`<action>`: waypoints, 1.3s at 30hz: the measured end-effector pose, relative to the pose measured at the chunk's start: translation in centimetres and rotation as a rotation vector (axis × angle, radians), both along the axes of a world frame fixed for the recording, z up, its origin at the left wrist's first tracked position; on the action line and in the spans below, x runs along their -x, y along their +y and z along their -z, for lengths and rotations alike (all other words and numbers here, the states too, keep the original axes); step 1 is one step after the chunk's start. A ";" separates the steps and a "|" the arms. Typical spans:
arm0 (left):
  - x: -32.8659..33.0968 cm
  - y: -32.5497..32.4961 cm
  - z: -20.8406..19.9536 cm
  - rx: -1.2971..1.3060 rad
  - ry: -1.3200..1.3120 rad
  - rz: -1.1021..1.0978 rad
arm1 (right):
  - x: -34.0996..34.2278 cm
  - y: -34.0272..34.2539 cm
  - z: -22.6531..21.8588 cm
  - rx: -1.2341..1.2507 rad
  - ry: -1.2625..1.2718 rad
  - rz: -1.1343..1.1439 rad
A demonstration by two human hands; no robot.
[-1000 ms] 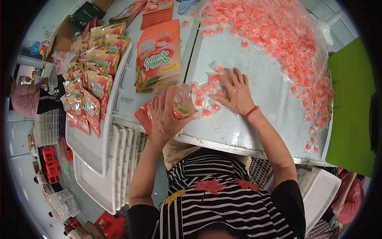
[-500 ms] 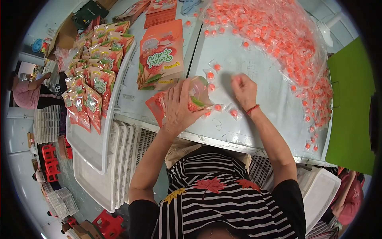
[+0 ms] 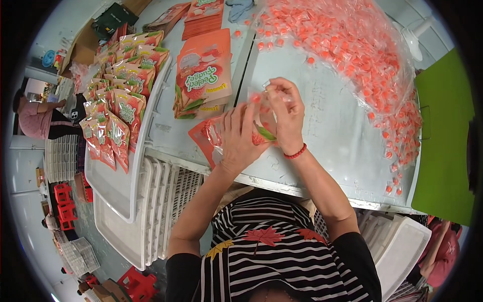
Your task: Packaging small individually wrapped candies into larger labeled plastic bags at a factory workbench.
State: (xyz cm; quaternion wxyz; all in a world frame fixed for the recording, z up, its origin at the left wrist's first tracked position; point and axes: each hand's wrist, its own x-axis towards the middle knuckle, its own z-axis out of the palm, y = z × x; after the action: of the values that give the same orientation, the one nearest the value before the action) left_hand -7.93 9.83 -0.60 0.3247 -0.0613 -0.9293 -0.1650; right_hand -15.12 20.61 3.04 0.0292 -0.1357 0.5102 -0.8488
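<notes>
My left hand (image 3: 238,135) is closed around a pink printed pouch (image 3: 202,140) lying near the table's front edge, its mouth facing right. At that mouth, my right hand (image 3: 289,117), a red bracelet on its wrist, has its fingers bent round small clear-wrapped pink candies (image 3: 255,97). How many candies it holds is hidden by the fingers. Just beyond my left hand lies a stack of flat pouches (image 3: 204,65) of the same print.
A large heap of wrapped candies (image 3: 342,60), partly under clear plastic, spreads over the table's far right, by a green panel (image 3: 445,136). Filled pouches (image 3: 128,108) crowd a white tray (image 3: 146,136) at left. Stacked white trays (image 3: 151,211) stand below it. A blue cloth (image 3: 240,9) lies at the back.
My right hand has moved left to the pouch mouth. The loose candies that lay beside the pouch are off the table there. My left hand and the pouch have shifted slightly right.
</notes>
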 end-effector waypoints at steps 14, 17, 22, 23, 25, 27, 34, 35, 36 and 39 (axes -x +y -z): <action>0.0 -0.6 -0.9 -0.123 0.017 0.016 | -0.5 2.5 2.1 -0.715 0.427 0.141; -0.8 -2.0 -2.7 -0.246 -0.103 -0.060 | 4.4 4.3 3.5 -0.858 0.412 0.330; -3.5 -5.0 -3.4 -0.607 -0.081 -0.104 | 13.8 6.7 8.1 -1.021 0.461 0.407; -4.4 -5.7 -2.9 -0.686 -0.106 -0.144 | 13.9 6.0 8.3 -1.034 0.432 0.393; -5.5 -6.6 -2.1 -0.547 -0.057 -0.154 | 13.4 4.5 9.1 -1.020 0.580 0.372; -5.9 -6.7 -1.4 -0.547 0.026 -0.165 | 12.6 1.6 8.8 -1.008 0.839 0.293; -4.7 -6.8 -2.2 -0.564 -0.100 -0.163 | 9.1 -0.6 8.1 -1.189 0.961 -0.185; -4.5 -6.9 -1.9 -0.514 -0.057 -0.142 | 8.1 0.0 8.4 -1.190 0.941 -0.202; -4.7 -6.9 -1.6 -0.460 -0.024 -0.127 | 6.4 0.3 7.8 -1.179 0.938 -0.223; -4.3 -6.3 -1.5 -0.469 -0.114 -0.150 | 2.6 1.4 6.6 -1.316 0.951 -0.114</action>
State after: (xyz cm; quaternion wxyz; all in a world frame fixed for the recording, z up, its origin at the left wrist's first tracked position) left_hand -3.59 3.50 0.94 0.2886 0.0943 -0.8843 -0.3546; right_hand -17.69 22.03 -3.58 -0.0736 -0.4625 0.8546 -0.2242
